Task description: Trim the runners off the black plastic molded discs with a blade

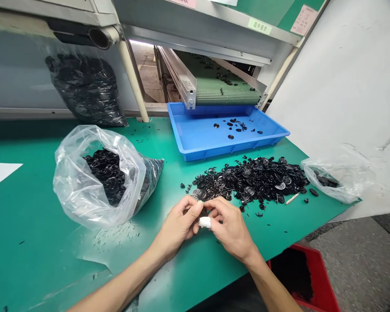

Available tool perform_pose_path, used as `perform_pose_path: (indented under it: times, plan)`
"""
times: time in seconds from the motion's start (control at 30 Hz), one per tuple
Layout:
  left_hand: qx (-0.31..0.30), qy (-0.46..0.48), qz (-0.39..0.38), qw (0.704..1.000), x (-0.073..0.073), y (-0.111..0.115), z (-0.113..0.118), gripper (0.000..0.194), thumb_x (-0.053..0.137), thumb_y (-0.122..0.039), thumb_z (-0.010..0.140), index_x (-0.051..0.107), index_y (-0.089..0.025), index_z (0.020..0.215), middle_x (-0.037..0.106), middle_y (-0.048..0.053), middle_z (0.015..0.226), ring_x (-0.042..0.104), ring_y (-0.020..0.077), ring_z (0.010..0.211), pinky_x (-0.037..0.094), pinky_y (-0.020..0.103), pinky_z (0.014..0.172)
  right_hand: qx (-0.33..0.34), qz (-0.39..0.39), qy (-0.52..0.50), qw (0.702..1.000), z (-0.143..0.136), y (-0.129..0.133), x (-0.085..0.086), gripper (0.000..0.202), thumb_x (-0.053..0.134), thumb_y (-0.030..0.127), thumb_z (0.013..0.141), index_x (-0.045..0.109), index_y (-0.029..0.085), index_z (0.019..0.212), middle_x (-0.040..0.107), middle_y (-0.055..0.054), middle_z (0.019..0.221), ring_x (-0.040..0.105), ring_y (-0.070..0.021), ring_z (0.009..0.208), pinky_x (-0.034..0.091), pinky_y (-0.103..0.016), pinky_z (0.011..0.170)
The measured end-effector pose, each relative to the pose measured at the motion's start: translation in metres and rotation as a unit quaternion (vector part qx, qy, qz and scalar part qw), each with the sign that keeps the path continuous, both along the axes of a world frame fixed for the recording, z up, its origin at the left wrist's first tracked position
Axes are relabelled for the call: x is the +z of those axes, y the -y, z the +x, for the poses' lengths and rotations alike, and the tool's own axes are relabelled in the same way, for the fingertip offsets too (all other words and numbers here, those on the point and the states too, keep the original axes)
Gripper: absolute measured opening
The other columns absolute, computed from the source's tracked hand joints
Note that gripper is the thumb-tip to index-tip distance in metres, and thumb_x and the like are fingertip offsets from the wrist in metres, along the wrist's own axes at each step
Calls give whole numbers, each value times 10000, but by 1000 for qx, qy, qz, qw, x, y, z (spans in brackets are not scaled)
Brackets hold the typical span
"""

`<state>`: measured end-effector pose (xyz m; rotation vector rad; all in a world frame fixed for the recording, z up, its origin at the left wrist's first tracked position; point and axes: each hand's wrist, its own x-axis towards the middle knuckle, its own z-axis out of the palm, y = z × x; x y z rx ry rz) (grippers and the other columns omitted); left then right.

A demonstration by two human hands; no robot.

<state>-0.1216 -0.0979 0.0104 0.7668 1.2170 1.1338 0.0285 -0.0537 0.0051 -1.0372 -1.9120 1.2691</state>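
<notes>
My left hand [178, 223] and my right hand [232, 227] meet just in front of the pile of black plastic parts [256, 180]. My left thumb and fingers are closed on a small black plastic part [204, 212], mostly hidden by the fingers. The right fingertips pinch at the same part from the other side; white tape is wrapped around a digit of that hand. Many parts in the pile are round discs, mixed with small thin pieces. To the left, an open clear plastic bag [68, 190] holds more black parts.
A blue tray [195, 149] with scattered parts stands below the end of a green conveyor belt [227, 93]. A smaller clear bag [347, 186] lies at right, and a filled bag [87, 86] at back left. Below the table edge is a red bin [323, 277].
</notes>
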Motion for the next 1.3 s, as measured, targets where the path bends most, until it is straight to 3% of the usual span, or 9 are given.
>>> perform_pose_path:
  times: [0.13, 0.23, 0.33, 0.47, 0.7, 0.87, 1.0, 1.17, 1.3]
  plan:
    - [-25, 6, -1, 1000, -1, -2, -2, 408, 582, -577, 849, 448, -209, 733, 501, -74, 451, 260, 53, 382, 168, 159, 376, -11, -187, -121, 975, -7, -3, -6, 275, 699, 148, 699, 661, 176, 970, 630, -6, 853, 627, -121, 711, 515, -234, 631]
    - [-12, 9, -4, 1000, -2, -3, -3, 419, 568, -584, 857, 446, -208, 719, 445, -87, 428, 247, 57, 388, 161, 160, 377, -9, -224, -160, 961, -11, -2, -8, 299, 685, 139, 692, 661, 179, 987, 655, -2, 844, 628, -122, 717, 528, -237, 638]
    - [10, 25, -6, 1000, -2, -4, -1, 442, 547, -618, 851, 461, -203, 725, 442, -83, 467, 239, 59, 395, 147, 165, 370, -21, -190, -154, 969, -11, -1, -8, 293, 634, 135, 727, 657, 193, 1014, 642, 4, 841, 623, -116, 683, 540, -238, 609]
    - [39, 14, -26, 999, 1, -4, 1, 445, 517, -645, 853, 469, -209, 779, 450, -88, 555, 219, 56, 391, 138, 176, 360, -72, -74, -81, 991, 0, 0, -5, 320, 539, 117, 794, 667, 211, 1072, 577, -9, 921, 626, -104, 682, 545, -234, 611]
    - [-85, -61, 37, 994, 1, -1, -1, 399, 492, -565, 907, 509, -189, 777, 476, -67, 525, 330, 76, 442, 235, 195, 431, 25, 66, 9, 997, 12, 7, 4, 447, 462, 17, 812, 647, 248, 1146, 589, 5, 870, 571, -117, 738, 485, -247, 667]
    - [-109, -50, 8, 993, 0, 3, -2, 402, 436, -551, 935, 488, -201, 745, 476, -68, 427, 258, 74, 396, 201, 199, 420, 19, 90, 5, 996, 8, 11, 1, 344, 473, 39, 835, 633, 216, 1083, 581, 11, 814, 547, -124, 710, 453, -262, 667]
    - [-76, -57, 6, 995, 1, 9, 0, 376, 468, -537, 926, 457, -215, 733, 478, -76, 422, 257, 77, 394, 199, 198, 419, 13, 108, -4, 994, 5, 14, 0, 312, 462, 56, 853, 639, 207, 1060, 591, -9, 870, 550, -132, 761, 453, -264, 697]
    - [-70, -105, 10, 992, 1, 13, 0, 392, 457, -537, 934, 464, -211, 717, 480, -70, 446, 294, 82, 411, 208, 200, 413, 35, 87, 7, 996, 5, 14, 4, 307, 509, 45, 814, 663, 206, 1025, 576, 15, 795, 532, -114, 693, 434, -246, 649]
    - [-76, -83, 18, 994, -3, 14, -1, 398, 450, -527, 943, 478, -202, 715, 493, -59, 493, 368, 77, 428, 232, 190, 412, 23, 74, -15, 997, 1, 16, 3, 261, 495, 63, 843, 678, 208, 960, 603, 29, 720, 547, -105, 644, 422, -234, 610]
